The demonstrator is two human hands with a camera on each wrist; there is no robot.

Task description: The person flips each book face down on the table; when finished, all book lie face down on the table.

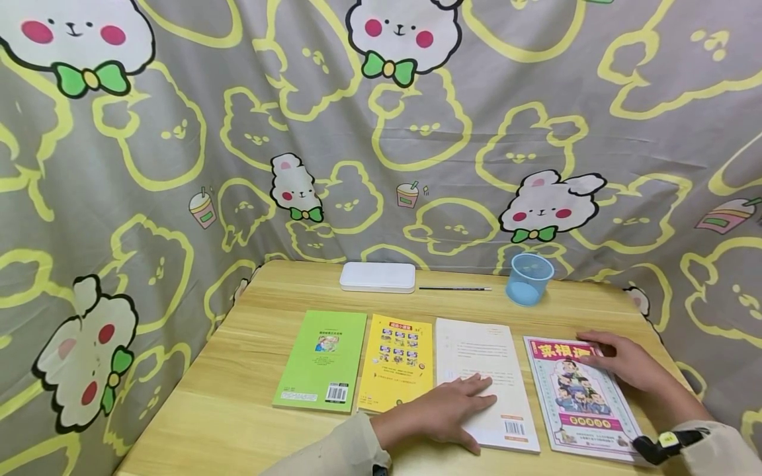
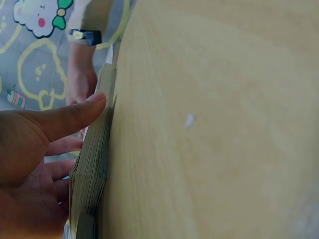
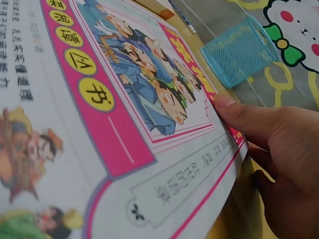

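Four books lie in a row, but the hands are at the two on the right. My left hand rests with spread fingers on the white book. In the left wrist view, the thumb of the left hand touches the edge of the book's thick page block. At far right, my right hand holds the side edge of a comic-covered book with a pink title. In the right wrist view, the thumb of the right hand lies on the cover, with the fingers beneath the edge.
A green book and a yellow book lie to the left. Behind the row are a white case, a dark pencil and a blue mesh cup. Patterned cloth hangs around the wooden table.
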